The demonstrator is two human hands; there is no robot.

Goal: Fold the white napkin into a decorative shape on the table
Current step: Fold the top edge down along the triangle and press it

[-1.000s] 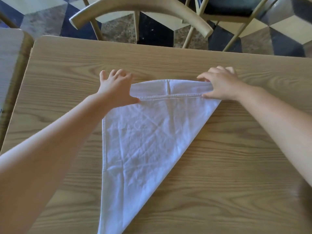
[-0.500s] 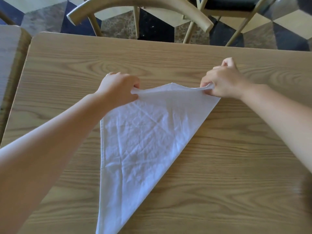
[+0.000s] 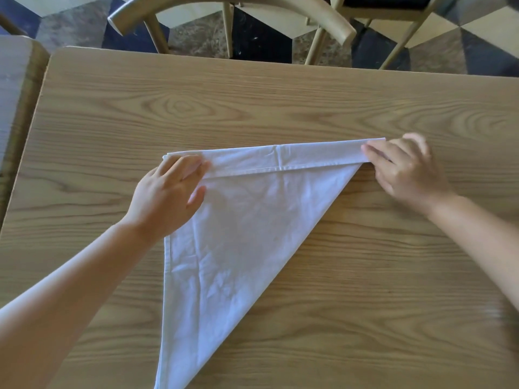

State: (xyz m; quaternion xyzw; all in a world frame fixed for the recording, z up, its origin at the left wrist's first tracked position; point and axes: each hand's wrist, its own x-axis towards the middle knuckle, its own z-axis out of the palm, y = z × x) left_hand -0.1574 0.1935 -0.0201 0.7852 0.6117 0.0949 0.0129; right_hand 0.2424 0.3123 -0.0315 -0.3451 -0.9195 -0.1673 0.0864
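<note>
Lifted fold now flat — both hands spread wider, left hand (image 3: 168,197) and right hand (image 3: 404,169) fingers pressing napkin (image 3: 238,248) band ends, unclenched

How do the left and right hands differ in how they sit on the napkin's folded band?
The left hand lies flat over the napkin, fingers covering the band's left end. The right hand rests mostly on the table, only its fingertips reaching the band's right end. Both press the fold down.
</note>
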